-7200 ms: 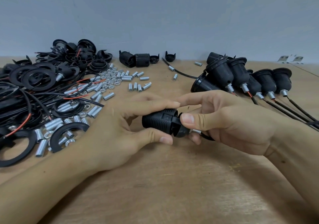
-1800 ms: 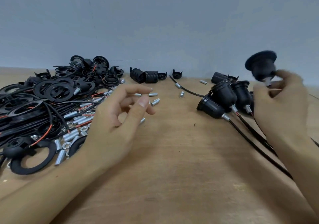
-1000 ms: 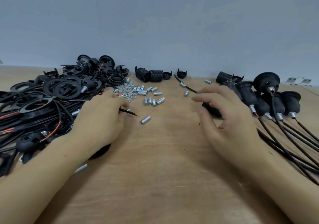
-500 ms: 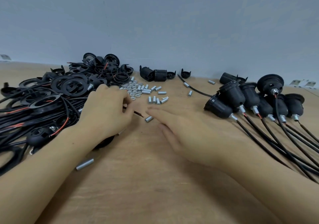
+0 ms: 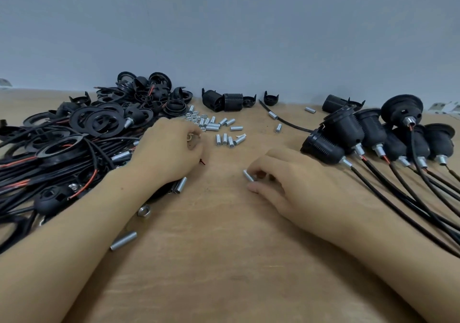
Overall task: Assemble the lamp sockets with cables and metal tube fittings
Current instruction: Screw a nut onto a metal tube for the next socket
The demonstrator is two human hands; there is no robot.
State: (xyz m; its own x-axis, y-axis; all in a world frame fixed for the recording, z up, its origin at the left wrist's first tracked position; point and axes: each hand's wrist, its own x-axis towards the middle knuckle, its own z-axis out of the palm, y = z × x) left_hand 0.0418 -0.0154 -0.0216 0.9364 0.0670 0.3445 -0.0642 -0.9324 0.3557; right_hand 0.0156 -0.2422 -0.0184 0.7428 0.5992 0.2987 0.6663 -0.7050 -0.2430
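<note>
My right hand [image 5: 281, 183] lies low on the wooden table [image 5: 224, 260] and pinches a short metal tube [image 5: 248, 175] between thumb and fingertips. My left hand [image 5: 169, 153] is curled over a black cable whose red-tipped end [image 5: 202, 162] pokes out beside the thumb. Most of that cable is hidden under the hand. Loose metal tubes [image 5: 225, 133] and small nuts [image 5: 196, 118] lie scattered just beyond both hands. Several assembled black sockets with cables [image 5: 373, 135] lie at the right.
A tangle of black cables, rings and socket parts [image 5: 74, 143] fills the left side. Socket shells [image 5: 224, 101] stand along the blue wall. A nut [image 5: 143, 210] and two tubes [image 5: 123, 241] lie near my left forearm.
My right hand drew back toward me from the tube pile and now pinches a tube. My left hand stayed on the cable end.
</note>
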